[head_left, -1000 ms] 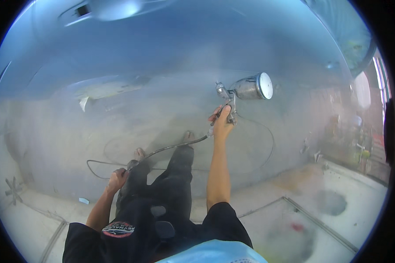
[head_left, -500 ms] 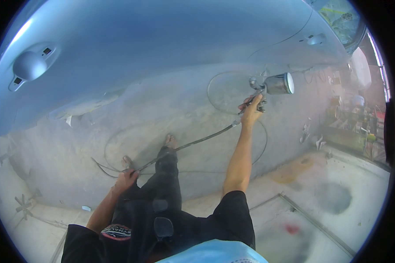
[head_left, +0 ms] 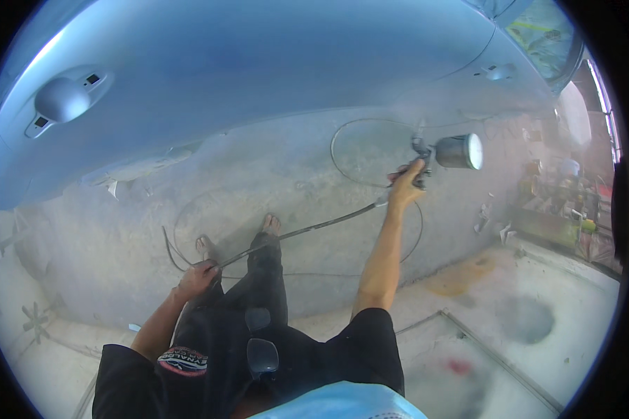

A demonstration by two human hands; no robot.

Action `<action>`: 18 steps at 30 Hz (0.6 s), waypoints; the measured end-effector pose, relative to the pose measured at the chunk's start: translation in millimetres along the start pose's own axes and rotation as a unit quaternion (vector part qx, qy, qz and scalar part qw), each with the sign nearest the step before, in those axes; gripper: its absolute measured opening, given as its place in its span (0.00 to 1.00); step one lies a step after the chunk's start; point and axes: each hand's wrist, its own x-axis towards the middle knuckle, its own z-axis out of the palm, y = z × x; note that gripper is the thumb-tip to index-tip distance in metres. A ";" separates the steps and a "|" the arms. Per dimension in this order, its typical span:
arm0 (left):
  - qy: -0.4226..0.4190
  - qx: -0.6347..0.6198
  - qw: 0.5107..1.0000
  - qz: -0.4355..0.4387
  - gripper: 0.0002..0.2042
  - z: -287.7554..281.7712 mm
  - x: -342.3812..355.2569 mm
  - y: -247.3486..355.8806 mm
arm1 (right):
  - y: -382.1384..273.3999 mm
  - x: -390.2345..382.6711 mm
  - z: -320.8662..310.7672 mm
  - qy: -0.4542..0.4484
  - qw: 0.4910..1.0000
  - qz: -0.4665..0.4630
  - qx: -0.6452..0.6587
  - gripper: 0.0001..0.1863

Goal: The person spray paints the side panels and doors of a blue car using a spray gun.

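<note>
Held the gun (head_left: 428, 151) in the closed right hand (head_left: 406, 184), the nearer to the panel (head_left: 293, 63), with nozzle (head_left: 418, 142) that way and cup (head_left: 456, 152) rightward, and clasped the hose (head_left: 321, 225) in the left hand (head_left: 198, 278), farther back.

Along the far edge of the floor (head_left: 286, 178), the blue car side (head_left: 272, 63) blocks the way like a wall. Between it and the hose (head_left: 321, 225), a wide passage is open above the floor. The hose, running from the left hand (head_left: 198, 278) to the right hand (head_left: 407, 185), bars crossing before the legs (head_left: 267, 276). At the right hand, the spray gun (head_left: 451, 152) juts out toward the right.
</note>
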 end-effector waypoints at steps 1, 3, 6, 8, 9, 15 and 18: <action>0.000 0.001 1.000 0.007 0.14 -5.9 -3.8 -10.1 | 0.2 -18.0 2.3 -0.020 1.000 0.001 0.006 0.21; 0.005 0.022 0.999 0.028 0.13 -14.1 -13.8 -32.8 | -9.7 -55.5 12.8 -0.042 0.999 0.001 0.011 0.21; -0.015 0.008 0.999 -0.034 0.13 -21.1 -34.2 -51.7 | -37.1 -110.8 28.9 -0.088 0.996 -0.015 0.025 0.19; 0.008 -0.007 0.999 -0.031 0.14 -30.1 -51.3 -66.9 | -53.9 -143.8 39.8 -0.103 0.994 -0.012 0.036 0.13; 0.026 -0.022 0.999 -0.024 0.14 -31.3 -61.3 -66.1 | -60.7 -155.9 40.7 -0.113 0.993 -0.014 0.039 0.13; 0.072 -0.030 0.992 -0.102 0.17 -54.6 -101.7 -95.0 | -88.7 -234.8 80.8 -0.200 0.979 -0.029 0.021 0.16; 0.112 -0.055 0.987 -0.100 0.18 -30.1 -111.5 -123.0 | -115.2 -272.8 97.6 -0.234 0.971 -0.021 0.041 0.16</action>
